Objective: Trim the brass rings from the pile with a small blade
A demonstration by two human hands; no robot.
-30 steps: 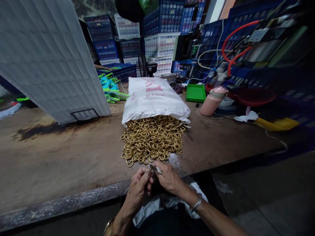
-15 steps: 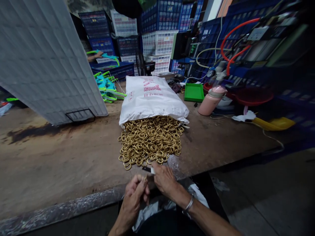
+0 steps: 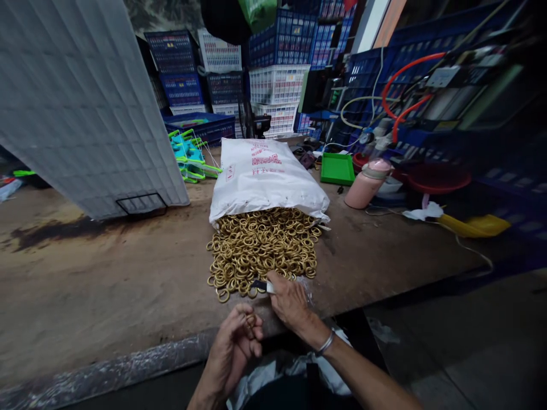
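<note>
A brass-coloured ring [image 3: 250, 320] sits between the thumb and fingers of my left hand [image 3: 234, 347], just off the table's front edge. My right hand [image 3: 290, 302] grips a small knife [image 3: 260, 286] with a dark blade and a white part by the fingers; most of its handle is hidden. The blade points left, over the near edge of a heap of similar rings [image 3: 262, 245]. These rings spill from the open mouth of a white woven sack [image 3: 265, 176] with red print, lying on its side.
On the worktable [image 3: 106, 285], a tall grey ribbed panel [image 3: 98, 114] stands left. Turquoise and green pieces [image 3: 188, 156] lie behind it. A green tray [image 3: 337, 169], a pink bottle [image 3: 367, 185] and a machine with orange hoses [image 3: 399, 68] are right. Stacked crates [image 3: 280, 82] line the back.
My right hand has moved forward with the knife, to the heap's edge. My left fingers have loosened, showing the ring more plainly. Another person's hand at the back left has gone from view.
</note>
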